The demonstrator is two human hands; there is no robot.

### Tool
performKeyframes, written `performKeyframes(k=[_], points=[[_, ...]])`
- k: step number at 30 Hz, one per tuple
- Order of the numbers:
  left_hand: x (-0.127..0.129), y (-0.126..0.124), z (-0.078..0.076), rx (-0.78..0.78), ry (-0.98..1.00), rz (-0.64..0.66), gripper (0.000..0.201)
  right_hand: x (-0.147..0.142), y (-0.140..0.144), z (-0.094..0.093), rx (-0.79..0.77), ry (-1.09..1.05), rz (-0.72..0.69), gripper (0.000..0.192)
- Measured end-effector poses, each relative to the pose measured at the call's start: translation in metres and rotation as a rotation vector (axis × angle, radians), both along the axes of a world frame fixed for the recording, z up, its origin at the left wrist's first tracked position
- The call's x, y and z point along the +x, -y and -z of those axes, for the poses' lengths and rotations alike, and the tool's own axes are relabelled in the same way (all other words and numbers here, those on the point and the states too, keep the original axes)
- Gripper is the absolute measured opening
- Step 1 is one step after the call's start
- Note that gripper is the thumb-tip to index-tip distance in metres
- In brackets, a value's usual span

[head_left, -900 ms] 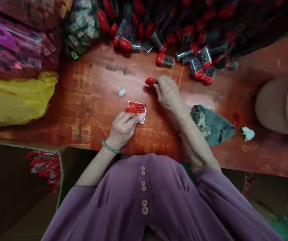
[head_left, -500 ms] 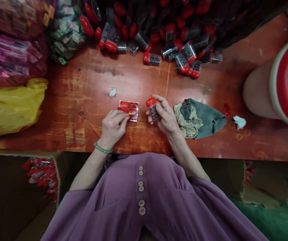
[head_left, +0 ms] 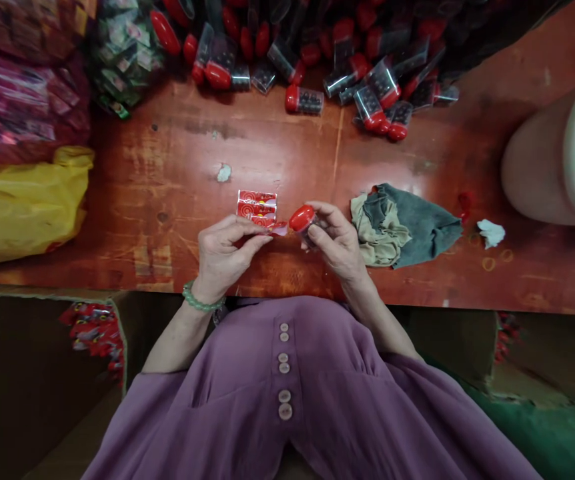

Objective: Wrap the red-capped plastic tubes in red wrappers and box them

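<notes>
My left hand (head_left: 227,253) pinches a small red and pink label (head_left: 279,229) between thumb and fingers, its free end close to the bottle. Just behind that hand lies a sheet of red printed labels (head_left: 257,205) on the table. In my right hand (head_left: 336,241) is a small clear bottle with a red cap (head_left: 301,219), tilted with the cap toward the left hand. My fingers wrap its body, so most of the dark contents are hidden. Whether the label touches the bottle I cannot tell.
Several red-capped bottles (head_left: 304,100) lie heaped at the back. A crumpled grey-green cloth (head_left: 420,230) is right of my hand, with a white scrap (head_left: 491,233) and a large bucket (head_left: 537,163) beyond. Bags, one yellow (head_left: 22,207), stand at left. Open cartons (head_left: 117,333) sit below the table edge.
My left hand has drawn a label away from the sheet toward the right. My right hand has tipped the bottle, turning its cap toward the label. The view has shifted slightly.
</notes>
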State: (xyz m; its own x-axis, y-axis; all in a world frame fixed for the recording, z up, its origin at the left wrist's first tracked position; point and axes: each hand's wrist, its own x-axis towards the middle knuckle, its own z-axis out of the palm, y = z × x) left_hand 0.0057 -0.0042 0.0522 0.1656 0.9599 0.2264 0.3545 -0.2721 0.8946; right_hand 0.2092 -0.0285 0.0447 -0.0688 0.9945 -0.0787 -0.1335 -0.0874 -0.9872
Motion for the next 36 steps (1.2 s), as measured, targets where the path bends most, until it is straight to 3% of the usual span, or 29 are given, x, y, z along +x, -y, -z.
performKeyframes(k=[3,9,13,19,30,36], points=[[-0.002,0.003,-0.007,-0.109,0.045,0.049,0.007,0.003,0.005,-0.013,0.161,0.214,-0.004,0.031],[-0.004,0.006,-0.010,-0.169,0.093,0.088,0.005,0.011,0.005,-0.027,0.495,0.642,-0.188,0.030],[-0.005,0.007,-0.006,-0.182,0.084,0.126,0.003,0.017,0.007,-0.032,0.470,0.886,-0.308,0.031],[-0.005,0.010,0.002,-0.166,0.019,0.209,0.005,0.017,0.007,-0.040,0.406,1.054,-0.517,0.034],[-0.014,0.010,0.009,-0.201,-0.111,0.370,0.012,0.006,-0.005,-0.043,0.258,1.020,-0.783,0.035],[-0.019,0.001,0.009,-0.379,0.000,0.434,0.016,0.005,-0.015,-0.033,0.205,0.755,-0.775,0.031]])
